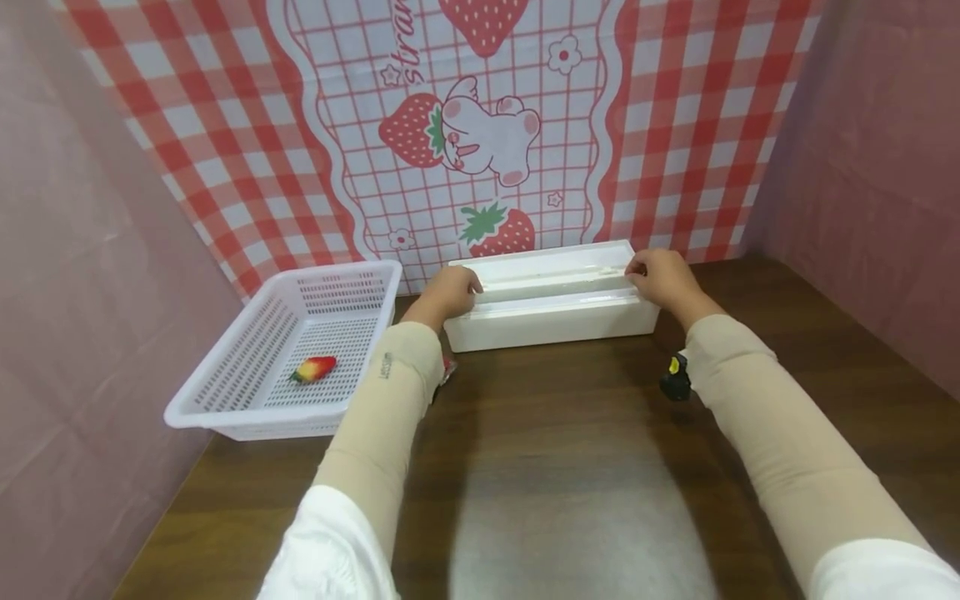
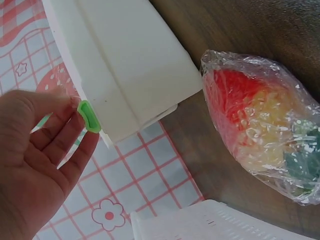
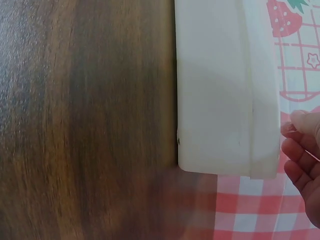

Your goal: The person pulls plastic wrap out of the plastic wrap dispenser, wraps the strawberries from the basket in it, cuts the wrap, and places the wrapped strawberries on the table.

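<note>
A long white box (image 1: 555, 327) with its lid raised stands at the back of the table. At its left end my left hand (image 1: 448, 293) pinches what looks like clear film; in the left wrist view the fingers of that hand (image 2: 42, 142) are beside a green slider (image 2: 89, 117) on the box edge. My right hand (image 1: 663, 279) is at the other end, and in the right wrist view its thumb and forefinger (image 3: 306, 152) pinch a clear edge. A red, yellow and green piece in clear wrap (image 2: 260, 125) lies by the box's left end.
To the left stands a white slotted basket (image 1: 281, 419) with a small red and yellow piece (image 1: 315, 368) inside. A checked strawberry cloth (image 1: 487, 142) hangs right behind the box. A small black device with a yellow mark (image 1: 676, 378) is by my right cuff.
</note>
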`<control>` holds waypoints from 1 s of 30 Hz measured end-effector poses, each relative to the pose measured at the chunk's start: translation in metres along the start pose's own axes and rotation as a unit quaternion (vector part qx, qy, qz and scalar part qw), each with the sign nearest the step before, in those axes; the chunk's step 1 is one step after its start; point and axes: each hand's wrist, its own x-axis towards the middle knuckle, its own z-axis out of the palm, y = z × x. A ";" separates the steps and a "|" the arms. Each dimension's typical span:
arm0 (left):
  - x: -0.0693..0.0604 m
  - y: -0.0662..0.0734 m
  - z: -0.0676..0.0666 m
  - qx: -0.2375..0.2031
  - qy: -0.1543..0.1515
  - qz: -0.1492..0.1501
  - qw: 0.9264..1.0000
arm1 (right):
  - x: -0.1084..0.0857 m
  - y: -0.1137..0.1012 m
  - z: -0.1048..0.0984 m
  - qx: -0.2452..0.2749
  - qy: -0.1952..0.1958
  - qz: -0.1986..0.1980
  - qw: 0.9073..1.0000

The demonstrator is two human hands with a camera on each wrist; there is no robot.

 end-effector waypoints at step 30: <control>0.008 0.003 -0.018 0.022 0.050 -0.040 0.998 | 0.010 -0.002 -0.007 0.016 0.029 0.030 0.999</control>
